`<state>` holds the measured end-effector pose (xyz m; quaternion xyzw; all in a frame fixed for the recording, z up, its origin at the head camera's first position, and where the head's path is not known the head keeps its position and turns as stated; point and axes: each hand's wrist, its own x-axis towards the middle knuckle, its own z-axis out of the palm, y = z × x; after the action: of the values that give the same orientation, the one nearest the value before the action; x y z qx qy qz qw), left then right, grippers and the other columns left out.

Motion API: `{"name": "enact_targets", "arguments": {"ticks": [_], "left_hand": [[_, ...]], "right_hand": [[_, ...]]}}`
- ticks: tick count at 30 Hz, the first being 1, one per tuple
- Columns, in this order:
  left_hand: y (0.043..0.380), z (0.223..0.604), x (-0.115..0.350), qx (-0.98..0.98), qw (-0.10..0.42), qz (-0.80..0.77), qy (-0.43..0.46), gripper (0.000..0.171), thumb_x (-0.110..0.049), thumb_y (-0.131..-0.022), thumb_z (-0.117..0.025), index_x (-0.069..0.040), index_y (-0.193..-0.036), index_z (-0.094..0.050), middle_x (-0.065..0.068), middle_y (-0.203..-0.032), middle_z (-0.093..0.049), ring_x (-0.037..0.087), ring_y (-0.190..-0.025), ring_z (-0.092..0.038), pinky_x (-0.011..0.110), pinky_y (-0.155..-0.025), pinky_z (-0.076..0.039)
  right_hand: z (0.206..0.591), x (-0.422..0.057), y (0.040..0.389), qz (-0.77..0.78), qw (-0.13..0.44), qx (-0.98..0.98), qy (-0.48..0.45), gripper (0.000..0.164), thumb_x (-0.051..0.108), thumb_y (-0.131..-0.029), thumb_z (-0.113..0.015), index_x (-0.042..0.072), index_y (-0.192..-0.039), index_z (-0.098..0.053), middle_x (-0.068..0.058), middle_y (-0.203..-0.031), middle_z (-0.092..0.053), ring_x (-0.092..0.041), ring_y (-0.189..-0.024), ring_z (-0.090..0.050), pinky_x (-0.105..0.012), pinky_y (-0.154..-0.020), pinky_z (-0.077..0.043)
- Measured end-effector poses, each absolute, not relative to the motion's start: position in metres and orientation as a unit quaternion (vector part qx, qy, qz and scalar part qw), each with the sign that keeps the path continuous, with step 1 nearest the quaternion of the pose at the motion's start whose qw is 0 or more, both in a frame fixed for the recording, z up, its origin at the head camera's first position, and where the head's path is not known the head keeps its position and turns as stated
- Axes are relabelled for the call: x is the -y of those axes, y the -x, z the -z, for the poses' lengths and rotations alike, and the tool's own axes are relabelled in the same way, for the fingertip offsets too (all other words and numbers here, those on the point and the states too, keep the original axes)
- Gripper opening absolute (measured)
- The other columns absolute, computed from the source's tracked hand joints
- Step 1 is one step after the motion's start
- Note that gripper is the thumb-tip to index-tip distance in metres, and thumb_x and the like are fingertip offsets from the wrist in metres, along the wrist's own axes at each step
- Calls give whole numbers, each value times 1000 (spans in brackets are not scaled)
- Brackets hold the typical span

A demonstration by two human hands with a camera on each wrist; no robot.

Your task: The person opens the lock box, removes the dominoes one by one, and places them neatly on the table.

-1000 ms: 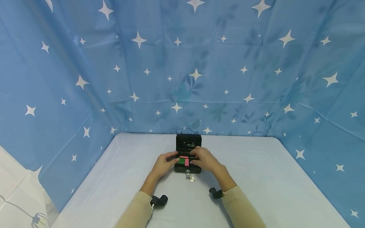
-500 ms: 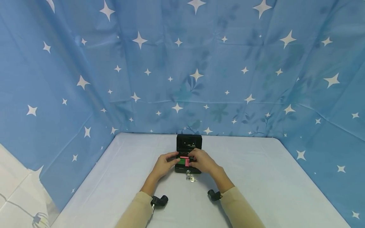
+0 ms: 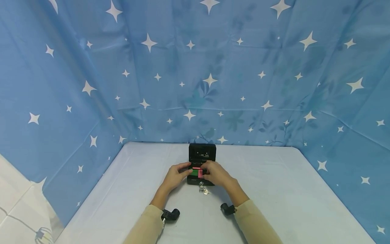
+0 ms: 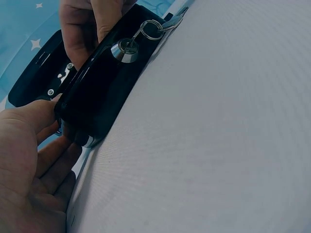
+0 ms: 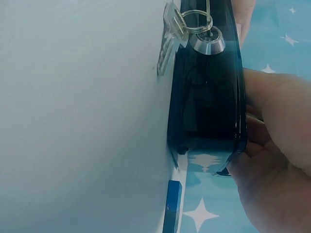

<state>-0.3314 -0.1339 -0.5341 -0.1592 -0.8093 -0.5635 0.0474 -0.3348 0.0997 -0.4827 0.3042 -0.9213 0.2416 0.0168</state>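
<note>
A black cash box (image 3: pixel 201 182) stands on the table with its lid (image 3: pixel 202 152) raised. Inside lie a green block (image 3: pixel 194 173), an upright pink block (image 3: pixel 200 174) and a pink strip (image 3: pixel 196 168) behind them. My left hand (image 3: pixel 176 176) grips the box's left wall, thumb at the top edge and fingers along the outside. My right hand (image 3: pixel 217 173) reaches over the right side into the box, its thumb and fingers bent down beside the pink block. Whether they pinch something I cannot tell; the box's right interior is hidden. A key ring (image 4: pixel 151 30) hangs from the lock (image 5: pixel 208 42).
A second key (image 3: pixel 206 191) lies on the white tablecloth (image 3: pixel 195 217) before the box. In the right wrist view a blue piece (image 5: pixel 172 206) shows past the box's right end. A blue star-patterned curtain (image 3: pixel 195 84) hangs behind and around the table.
My right hand has shifted slightly left and down inside the box, its fingertips closer to the pink block. The left hand and the box stay as they were.
</note>
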Motion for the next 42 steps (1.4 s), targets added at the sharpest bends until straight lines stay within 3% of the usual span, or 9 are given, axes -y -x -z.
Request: {"name": "enact_targets", "arguments": {"ticks": [11, 22, 29, 42], "left_hand": [[332, 535, 134, 813, 48, 559, 156, 47, -29, -97, -75, -10, -139, -67, 10, -143, -66, 33, -142, -54, 53, -120, -42], [332, 536, 134, 814, 51, 557, 158, 47, -29, -97, -76, -10, -139, -67, 10, -141, -67, 32, -141, -55, 53, -119, -42], [333, 536, 134, 813, 54, 558, 159, 47, -30, -98, -75, -9, -138, -68, 10, -141, -68, 34, -140, -56, 55, -119, -43], [333, 536, 134, 814, 48, 558, 157, 47, -30, -97, -75, -8, -139, -67, 11, -141, -67, 32, -140, -56, 52, -118, -44]], "right_hand": [[488, -93, 338, -222, 42, 928, -296, 27, 9, -90, -81, 3, -115, -77, -12, -112, -74, -29, -106, -69, -49, -96, -58], [491, -93, 340, -219, 40, 927, -301, 24, 9, -91, -80, 5, -114, -78, -11, -113, -76, -29, -111, -69, -49, -100, -57], [490, -92, 340, -219, 42, 922, -317, 13, 6, -90, -80, 7, -103, -79, -10, -106, -76, -28, -104, -69, -49, -94, -58], [488, -88, 339, -209, 32, 932, -296, 6, 13, -91, -81, 9, -96, -80, -10, -109, -76, -28, -105, -70, -48, -93, -59]]}}
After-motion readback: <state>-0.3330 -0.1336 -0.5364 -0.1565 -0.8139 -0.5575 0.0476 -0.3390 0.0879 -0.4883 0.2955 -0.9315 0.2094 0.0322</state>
